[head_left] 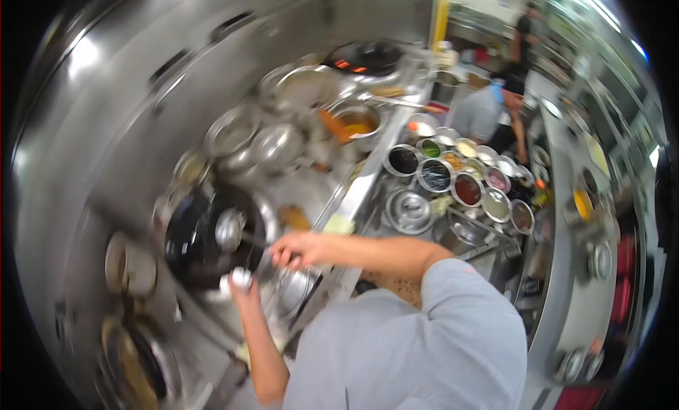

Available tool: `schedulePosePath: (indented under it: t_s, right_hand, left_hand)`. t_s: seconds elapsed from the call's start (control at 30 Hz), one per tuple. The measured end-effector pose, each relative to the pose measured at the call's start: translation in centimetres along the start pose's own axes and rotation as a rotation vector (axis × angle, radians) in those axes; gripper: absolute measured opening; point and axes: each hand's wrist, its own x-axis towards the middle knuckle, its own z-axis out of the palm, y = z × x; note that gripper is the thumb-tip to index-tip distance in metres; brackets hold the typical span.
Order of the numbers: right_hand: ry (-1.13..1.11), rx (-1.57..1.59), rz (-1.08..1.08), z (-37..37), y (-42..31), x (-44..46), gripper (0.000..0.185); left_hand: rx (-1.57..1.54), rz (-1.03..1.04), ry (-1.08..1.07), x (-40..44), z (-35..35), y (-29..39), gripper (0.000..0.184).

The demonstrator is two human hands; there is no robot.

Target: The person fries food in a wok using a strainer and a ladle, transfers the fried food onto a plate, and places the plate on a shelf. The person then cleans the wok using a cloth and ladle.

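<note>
My right hand (294,250) is closed around the handle of a ladle (230,230), whose round metal bowl hangs over a dark wok (189,249). At the wok's near edge, my left hand (245,291) is closed on a white cloth (241,276). Whether the wok's rim or handle lies under that cloth cannot be made out. The wok's contents are dark and blurred.
A metal pot (131,265) stands left of the wok. Metal bowls (277,145) and a pot of orange liquid (357,120) crowd the far counter. Seasoning containers (467,189) line my right. Another person in grey (477,113) works beyond them.
</note>
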Motion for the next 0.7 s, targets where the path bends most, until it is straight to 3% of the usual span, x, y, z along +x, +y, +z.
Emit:
schedulePosePath:
  t_s: [0.03, 0.07, 0.1, 0.13, 0.17, 0.2, 0.23, 0.33, 0.4, 0.53, 0.57, 0.6, 0.63, 0.67, 0.7]
  right_hand:
    - [-0.023, -0.143, -0.011, -1.7, -0.5, 1.2, 0.015]
    - [0.374, -0.673, -0.152, 0.0, -0.1, 1.2, 0.014]
    - [0.487, -0.991, -0.042, 1.0, -0.4, 1.4, 0.042]
    - [0.451, -1.348, -0.113, -0.2, -0.3, 2.9, 0.064]
    - [0.55, -1.845, -0.357, -1.7, 0.1, 4.2, 0.066]
    - [0.709, -2.077, -0.343, -1.7, 0.5, 5.1, 0.065]
    - [0.773, -2.148, -0.285, 0.7, 1.2, 4.8, 0.064]
    - [0.835, -2.233, -0.362, -2.1, 1.9, 6.3, 0.06]
    - [0.768, -2.055, -0.682, -3.3, 2.2, 5.3, 0.055]
    - [0.909, -1.712, -0.854, -6.7, 3.0, -0.5, 0.046]
    - [0.934, -1.698, -0.851, -8.3, 3.8, -1.9, 0.046]
    - [0.98, -1.644, -0.691, -9.7, 4.8, -3.3, 0.046]
    - [1.027, -1.578, -0.538, -10.8, 5.8, -4.5, 0.045]
    - [1.071, -1.554, -0.544, -11.7, 6.8, -5.5, 0.045]
    - [0.986, -1.639, -0.432, -12.5, 8.0, -6.5, 0.046]
  left_hand:
    - [0.009, -0.014, -0.088, 2.6, -3.0, -0.4, 0.016]
    - [0.332, 0.245, -0.077, 3.3, -4.3, -1.5, 0.016]
    - [-0.012, 0.069, 0.06, 2.4, -2.5, -0.9, 0.013]
    - [-0.059, 0.064, 0.094, 1.8, -1.9, -0.6, 0.016]
    - [-0.034, 0.088, 0.246, 1.1, -0.7, -0.3, 0.026]
    - [-0.035, 0.118, 0.292, 0.0, 0.6, 0.0, 0.021]
    - [-0.028, 0.134, 0.331, -1.1, 1.7, 0.3, 0.017]
    - [0.017, 0.061, 0.294, -3.6, 2.8, 1.8, 0.026]
    - [-0.005, 0.009, 0.292, -6.2, 2.9, 3.2, 0.029]
    - [0.02, -0.1, 0.244, -11.2, 0.6, 2.6, 0.03]
    - [0.034, -0.155, 0.239, -12.7, 0.6, 2.3, 0.03]
    - [0.052, -0.179, 0.228, -14.3, 0.7, 1.9, 0.03]
    - [0.025, -0.201, 0.129, -15.7, 1.2, 1.4, 0.033]
    - [-0.003, -0.23, 0.029, -17.2, 1.6, 0.9, 0.036]
    - [0.016, -0.267, 0.009, -18.6, 1.9, 0.5, 0.036]
